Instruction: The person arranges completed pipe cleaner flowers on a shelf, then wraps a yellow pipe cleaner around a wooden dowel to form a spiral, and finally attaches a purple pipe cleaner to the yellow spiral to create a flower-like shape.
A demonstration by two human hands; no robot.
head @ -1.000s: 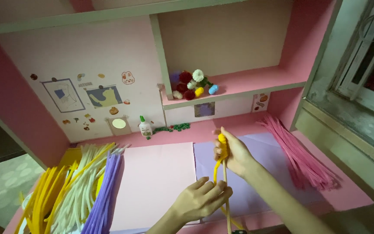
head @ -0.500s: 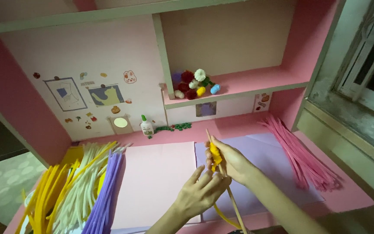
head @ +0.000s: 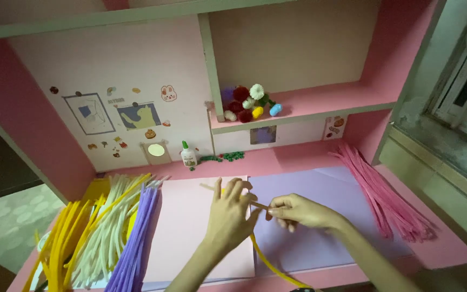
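Hands: left hand spread, fingers touching yellow pipe cleaner; right hand pinching thin stick
Tip: keep pinch firm, cleaner taut

We see our left hand and right hand bare. No sleeves reach our forearms. We wear no rings.

The left hand covers the middle of the thin stick and the upper part of the yellow pipe cleaner, whose near end runs off the bottom edge. Both forearms are cut off there too. The stickers on the far wall are too small to read.
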